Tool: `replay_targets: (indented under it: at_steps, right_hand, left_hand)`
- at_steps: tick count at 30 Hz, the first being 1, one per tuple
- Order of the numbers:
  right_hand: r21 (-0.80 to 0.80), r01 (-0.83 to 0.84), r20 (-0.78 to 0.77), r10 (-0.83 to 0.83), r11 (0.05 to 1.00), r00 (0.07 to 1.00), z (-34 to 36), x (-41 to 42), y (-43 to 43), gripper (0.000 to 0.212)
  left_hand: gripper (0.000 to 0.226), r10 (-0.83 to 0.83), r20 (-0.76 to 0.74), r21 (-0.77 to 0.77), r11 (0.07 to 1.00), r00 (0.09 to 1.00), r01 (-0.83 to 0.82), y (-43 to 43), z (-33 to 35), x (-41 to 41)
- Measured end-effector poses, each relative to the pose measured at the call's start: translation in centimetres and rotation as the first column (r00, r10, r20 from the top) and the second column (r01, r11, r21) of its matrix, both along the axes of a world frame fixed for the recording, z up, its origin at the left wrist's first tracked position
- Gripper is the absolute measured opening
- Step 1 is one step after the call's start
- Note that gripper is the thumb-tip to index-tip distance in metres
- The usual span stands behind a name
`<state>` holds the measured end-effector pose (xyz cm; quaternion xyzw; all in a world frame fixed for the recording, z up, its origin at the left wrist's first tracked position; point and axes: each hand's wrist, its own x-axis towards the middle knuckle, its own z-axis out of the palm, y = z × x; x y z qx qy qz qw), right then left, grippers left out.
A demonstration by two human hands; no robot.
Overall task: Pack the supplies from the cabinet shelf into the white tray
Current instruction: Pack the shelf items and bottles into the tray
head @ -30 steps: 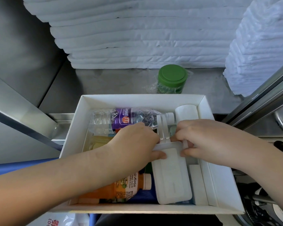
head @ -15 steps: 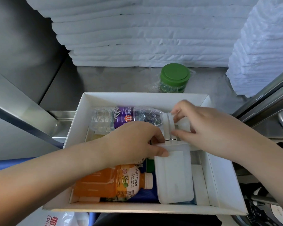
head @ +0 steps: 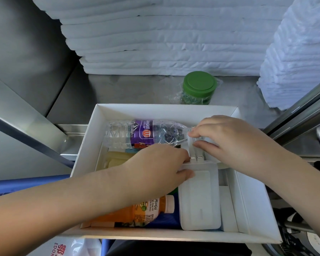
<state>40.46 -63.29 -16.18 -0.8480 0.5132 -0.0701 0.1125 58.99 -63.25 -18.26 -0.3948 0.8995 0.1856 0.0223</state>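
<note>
White tray (head: 255, 206) at the front edge of the cabinet shelf (head: 129, 89). Inside, along its far wall, lies a water bottle (head: 142, 133); at its near wall, an orange juice bottle (head: 137, 213). Right of the juice lies a white plastic case (head: 199, 200). Left hand (head: 159, 167) grips the case's far end; right hand (head: 227, 139) pinches its upright white strap (head: 192, 145). Behind the tray stands a green-lidded jar (head: 199, 85).

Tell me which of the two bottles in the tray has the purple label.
The clear water bottle, lying on its side along the far wall of the white tray. The orange juice bottle lies near the front.
</note>
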Motion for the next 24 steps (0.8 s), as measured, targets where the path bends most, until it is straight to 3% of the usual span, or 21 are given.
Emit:
replay_targets:
  at_steps: [3, 6, 15, 24]
  right_hand:
    - [0.026, -0.022, -0.115, 0.025, 0.999, 0.993, 0.21, 0.03, -0.16, 0.043]
    - [0.032, -0.030, -0.127, 0.033, 0.999, 0.991, 0.02, 0.03, 0.00, 0.049]
    - [0.063, -0.038, -0.182, 0.049, 0.997, 0.982, -0.10, 0.31, 0.26, 0.039]
    - [0.148, -0.048, -0.165, 0.073, 0.988, 0.984, -0.33, 0.15, 0.04, 0.029]
  left_hand:
    - [0.035, -0.007, -0.029, -0.077, 0.997, 1.000, 0.005, 0.59, 0.05, -0.04]
    - [0.037, -0.021, -0.031, -0.129, 0.992, 0.999, 0.017, 0.79, 0.14, -0.07]
    - [0.044, -0.121, 0.021, -0.212, 0.969, 0.992, 0.123, 0.73, -0.34, -0.29]
    - [0.043, -0.105, 0.013, -0.133, 0.985, 0.994, 0.105, -0.08, -0.67, 0.18]
